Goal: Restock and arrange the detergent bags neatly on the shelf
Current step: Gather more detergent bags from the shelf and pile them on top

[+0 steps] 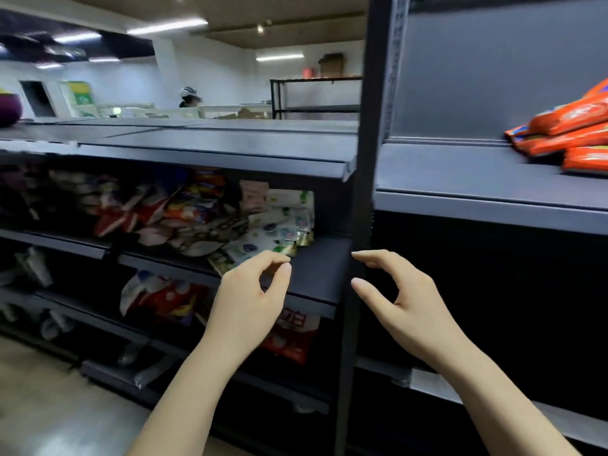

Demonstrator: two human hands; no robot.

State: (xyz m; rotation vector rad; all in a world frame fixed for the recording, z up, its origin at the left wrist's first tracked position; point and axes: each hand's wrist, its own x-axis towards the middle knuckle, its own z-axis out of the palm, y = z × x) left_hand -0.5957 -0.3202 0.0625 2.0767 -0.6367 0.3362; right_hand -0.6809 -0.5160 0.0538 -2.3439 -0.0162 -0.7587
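Orange detergent bags (566, 130) lie in a loose stack on the grey right-hand shelf (460, 179) at the far right. A jumble of white, green and red bags (269, 225) fills the middle shelf (316, 274) of the left unit, with red and white bags (158, 297) on the shelf below. My left hand (250, 301) hovers in front of the middle shelf's edge, fingers loosely curled, holding nothing. My right hand (401, 301) hangs beside the black upright post (365, 159), also loosely curled and holding nothing.
The top shelf (197, 143) of the left unit is bare dark metal. A purple object (10, 110) sits at its far left. A person stands far back by pale counters. A black rack (312, 97) stands behind. Light floor lies at lower left.
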